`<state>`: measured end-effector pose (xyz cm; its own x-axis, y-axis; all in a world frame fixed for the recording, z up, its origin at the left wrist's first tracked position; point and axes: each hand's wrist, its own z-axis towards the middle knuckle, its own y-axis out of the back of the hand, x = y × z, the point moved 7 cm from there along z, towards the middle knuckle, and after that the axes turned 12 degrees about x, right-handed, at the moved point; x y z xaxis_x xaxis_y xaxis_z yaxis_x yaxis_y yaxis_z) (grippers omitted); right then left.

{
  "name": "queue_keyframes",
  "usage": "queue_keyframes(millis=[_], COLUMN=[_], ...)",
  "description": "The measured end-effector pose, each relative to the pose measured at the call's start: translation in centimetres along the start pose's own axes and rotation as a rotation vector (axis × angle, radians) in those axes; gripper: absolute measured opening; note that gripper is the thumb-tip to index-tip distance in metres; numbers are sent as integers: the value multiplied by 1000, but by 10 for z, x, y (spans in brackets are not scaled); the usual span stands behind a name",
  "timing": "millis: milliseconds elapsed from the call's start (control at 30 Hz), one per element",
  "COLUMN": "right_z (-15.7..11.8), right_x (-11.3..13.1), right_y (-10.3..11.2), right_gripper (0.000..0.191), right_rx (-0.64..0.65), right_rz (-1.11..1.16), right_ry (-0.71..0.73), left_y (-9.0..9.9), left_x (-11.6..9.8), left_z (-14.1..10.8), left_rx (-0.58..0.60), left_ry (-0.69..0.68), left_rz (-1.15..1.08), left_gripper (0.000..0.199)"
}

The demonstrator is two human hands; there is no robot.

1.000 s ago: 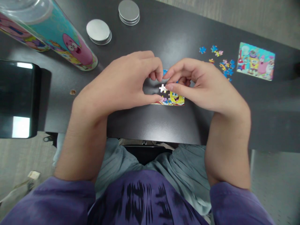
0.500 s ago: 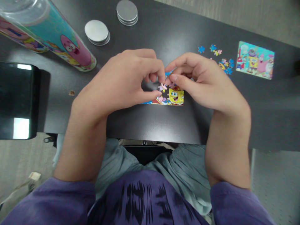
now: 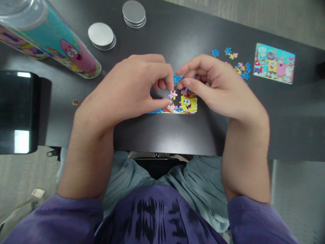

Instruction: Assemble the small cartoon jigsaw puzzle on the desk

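A partly assembled jigsaw puzzle [image 3: 189,104] with a yellow cartoon face lies on the dark table between my hands, with a dark gap in its middle. My left hand [image 3: 138,86] reaches in from the left. Its thumb and index finger hold a small pink and purple puzzle piece [image 3: 173,95] over that gap. Over the puzzle's upper right part is my right hand [image 3: 210,79], loosely curved, its index finger and thumb apart and no piece visible in it. Both hands hide parts of the puzzle.
Loose puzzle pieces [image 3: 243,70] lie beyond my right hand, beside a finished picture card [image 3: 274,64]. At the upper left stand a cartoon-printed cylinder [image 3: 73,54] and two stacks of round metal lids, one nearer [image 3: 101,34], one farther [image 3: 134,13]. A black device [image 3: 16,112] sits far left.
The view has shifted slightly, so the table things appear a little farther left. Both hands keep nearly the same pose, with the piece still between my left fingertips.
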<state>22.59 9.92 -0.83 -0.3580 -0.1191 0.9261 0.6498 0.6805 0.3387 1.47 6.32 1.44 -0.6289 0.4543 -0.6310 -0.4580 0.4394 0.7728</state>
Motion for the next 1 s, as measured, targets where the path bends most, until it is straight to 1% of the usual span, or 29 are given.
queue_keyframes(millis=[133,200,300,367,467,600,800,900,1000], right_z=[0,-1,-1,-1,0,0,0,1,3], right_x=[1,0,1,3,3,3,-1,-4,-4], right_y=[3,2,-3,-7,-12,-13,-12,-13,-15], right_gripper=[28,32,43,44,41,32,21,18,21], right_rx=[-24,-1,65,106,147,150,159,176,185], right_rz=[-29,-37,-49,-46,-37,-39,-55,-58,-50], right_ry=[14,-10,-33,-37,-48,-33,-55,-62,-60], left_y=[0,1,1,1,1,1,2,-1,-4], left_x=[2,2,2,3,3,4,12,15,14], left_z=[-1,-1,0,0,1,1,0,-1,-1], left_rx=[11,20,36,34,25,27,4,36,81], left_ry=[3,-9,-25,-26,-29,-22,-35,-13,22], left_rz=[7,-10,-19,-18,-31,-46,-20,9,20], left_gripper=[14,15,16,19,20,21,24,24,28])
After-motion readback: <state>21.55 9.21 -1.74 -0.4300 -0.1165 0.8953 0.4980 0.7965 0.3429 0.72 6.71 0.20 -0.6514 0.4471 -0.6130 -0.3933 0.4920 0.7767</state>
